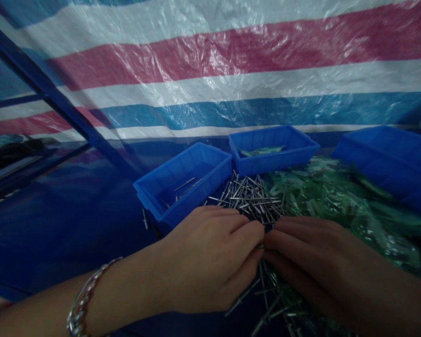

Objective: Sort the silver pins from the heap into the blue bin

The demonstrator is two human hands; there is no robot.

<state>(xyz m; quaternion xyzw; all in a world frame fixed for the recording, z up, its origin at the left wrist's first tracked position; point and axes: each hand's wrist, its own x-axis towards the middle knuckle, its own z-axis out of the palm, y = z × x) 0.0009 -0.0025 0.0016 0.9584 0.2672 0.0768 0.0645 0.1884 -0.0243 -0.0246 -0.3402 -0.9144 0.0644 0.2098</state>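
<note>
Close Two-Handed Work

Your left hand [221, 255] and right hand [312, 257] nose together, fingers curled; whether either grips anything, I can't tell. Just beyond, metal pins [249, 194] lie heaped, probably for easy reach, beside green plastic [323, 196]; behind, blue bins [196, 195] likely corral strays.

A bracelet [80, 304] of shiny, silvery rounded links with a reddish strand circles the bare left wrist [115, 290].

Left hand [214, 255] curled, right hand [324, 260] just beside it, backs upward
</note>
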